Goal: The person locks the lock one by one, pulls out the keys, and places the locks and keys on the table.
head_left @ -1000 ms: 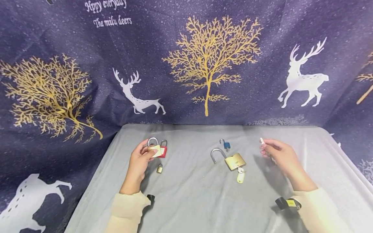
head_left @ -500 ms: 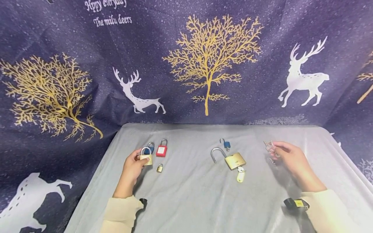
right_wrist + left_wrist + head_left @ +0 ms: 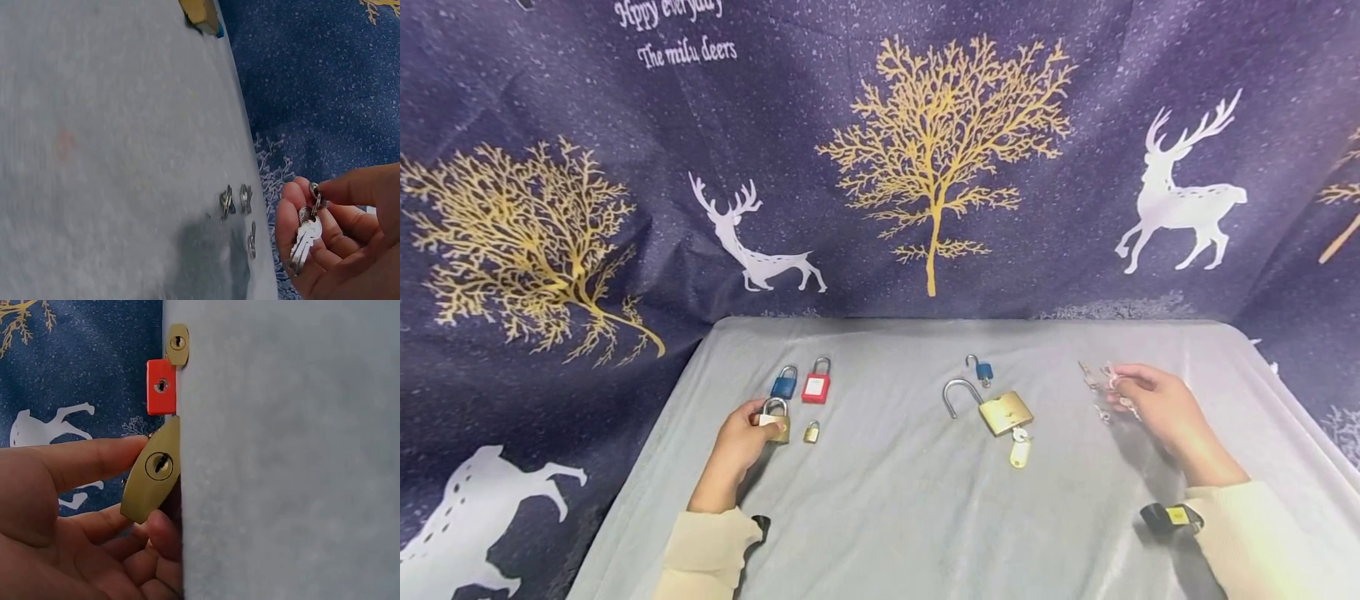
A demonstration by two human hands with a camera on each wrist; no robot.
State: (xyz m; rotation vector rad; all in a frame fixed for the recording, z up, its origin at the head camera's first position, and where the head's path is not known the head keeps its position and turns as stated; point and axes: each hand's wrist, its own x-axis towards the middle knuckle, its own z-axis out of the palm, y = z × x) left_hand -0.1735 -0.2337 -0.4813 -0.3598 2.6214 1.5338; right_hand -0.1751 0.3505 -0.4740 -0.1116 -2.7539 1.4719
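Observation:
Low at the table's left side, my left hand [image 3: 735,446] grips a brass padlock [image 3: 776,427] between thumb and fingers, its shackle pointing away. In the left wrist view its keyhole face [image 3: 153,472] points at the camera. Just behind it lie a blue padlock [image 3: 784,383] and a red padlock [image 3: 816,387]; a small brass padlock [image 3: 811,432] sits to the right. My right hand [image 3: 1165,410] pinches a ring with silver keys [image 3: 305,239] hanging over the palm. Beside that hand, several more keys [image 3: 1101,414] lie on the cloth.
Mid-table lies a large brass padlock [image 3: 1006,413] with its shackle swung out and a key with a yellow tag [image 3: 1019,453] at its base. A small blue padlock [image 3: 983,372], also unlocked, lies behind it. A patterned curtain [image 3: 880,167] hangs behind the grey-covered table [image 3: 880,500].
My left hand has moved the brass padlock left and down toward me, uncovering the blue padlock. My right hand has shifted right with its keys, and keys on the cloth now show.

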